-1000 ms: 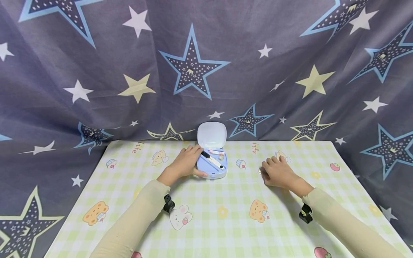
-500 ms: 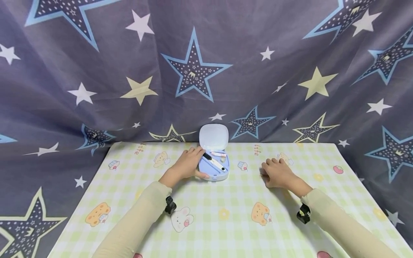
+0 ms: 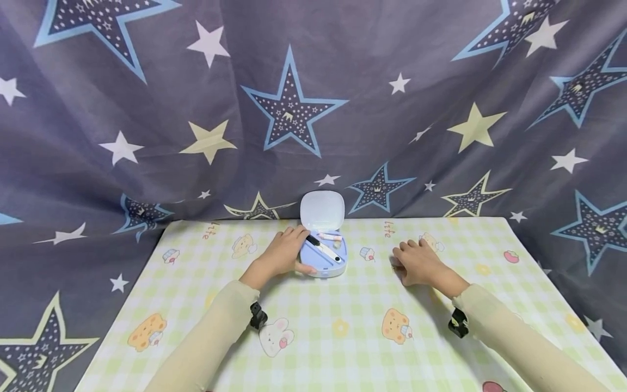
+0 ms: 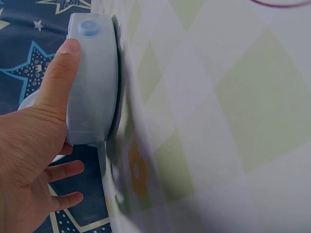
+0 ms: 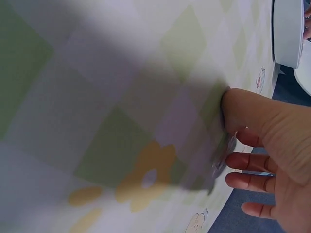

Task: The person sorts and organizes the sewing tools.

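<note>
A light-blue case (image 3: pixel 323 272) stands near the back of the table, its white lid (image 3: pixel 322 210) raised. In it lie a black-and-white stick-shaped tool (image 3: pixel 326 250) and a small pink-and-white tube (image 3: pixel 330 237). My left hand (image 3: pixel 284 250) holds the case from its left side. In the left wrist view the thumb (image 4: pixel 60 73) lies on the front wall beside a round button (image 4: pixel 88 27). To the right, my right hand (image 3: pixel 418 264) is low at the tabletop. Its thumb and forefinger pinch a small clear, shiny thing (image 5: pixel 224 155), mostly hidden, its kind unclear.
A green-and-white checked cloth with cartoon prints covers the table (image 3: pixel 343 348). Behind it hangs a dark curtain (image 3: pixel 372 125) with stars, close to the raised lid. A small pale round piece (image 3: pixel 337 245) sits in the case beside the tube.
The clear thing at my right fingertips shows less in the head view than a second ago. Both hands stay nearly in place; the head view shifts slightly.
</note>
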`<state>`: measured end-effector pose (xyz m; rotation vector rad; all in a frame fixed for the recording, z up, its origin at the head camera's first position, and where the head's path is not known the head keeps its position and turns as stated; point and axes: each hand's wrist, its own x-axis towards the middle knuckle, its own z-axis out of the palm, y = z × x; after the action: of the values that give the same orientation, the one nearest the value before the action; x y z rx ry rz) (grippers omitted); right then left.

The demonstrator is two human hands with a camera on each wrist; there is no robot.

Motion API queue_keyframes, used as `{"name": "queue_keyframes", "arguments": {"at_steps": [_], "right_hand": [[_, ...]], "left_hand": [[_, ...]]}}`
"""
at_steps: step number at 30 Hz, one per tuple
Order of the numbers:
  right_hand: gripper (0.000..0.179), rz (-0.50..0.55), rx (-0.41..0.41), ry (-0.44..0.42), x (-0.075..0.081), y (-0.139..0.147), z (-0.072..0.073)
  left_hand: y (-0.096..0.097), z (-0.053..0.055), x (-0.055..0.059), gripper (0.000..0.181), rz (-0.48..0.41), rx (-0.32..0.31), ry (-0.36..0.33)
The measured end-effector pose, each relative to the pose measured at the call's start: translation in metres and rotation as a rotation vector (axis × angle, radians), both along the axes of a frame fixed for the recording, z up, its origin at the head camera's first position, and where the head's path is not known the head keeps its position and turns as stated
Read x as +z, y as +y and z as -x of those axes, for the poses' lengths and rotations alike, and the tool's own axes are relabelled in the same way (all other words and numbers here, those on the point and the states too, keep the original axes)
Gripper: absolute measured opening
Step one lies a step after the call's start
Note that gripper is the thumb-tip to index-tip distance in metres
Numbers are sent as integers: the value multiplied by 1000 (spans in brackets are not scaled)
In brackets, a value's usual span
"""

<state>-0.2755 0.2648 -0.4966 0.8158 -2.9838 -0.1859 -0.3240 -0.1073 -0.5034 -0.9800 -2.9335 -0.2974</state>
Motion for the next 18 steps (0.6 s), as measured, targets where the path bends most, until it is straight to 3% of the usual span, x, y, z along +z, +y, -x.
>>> {"name": "queue_keyframes", "arguments": {"at_steps": [9,18], "right_hand": [[27,-58,29,3,-1,-1,-2],[26,-117,53,92,-3,-5,0]], "left_hand": [[1,-3,-2,111,-31,-19,2],[0,-1,-3,111,-32,-13,31]]}}
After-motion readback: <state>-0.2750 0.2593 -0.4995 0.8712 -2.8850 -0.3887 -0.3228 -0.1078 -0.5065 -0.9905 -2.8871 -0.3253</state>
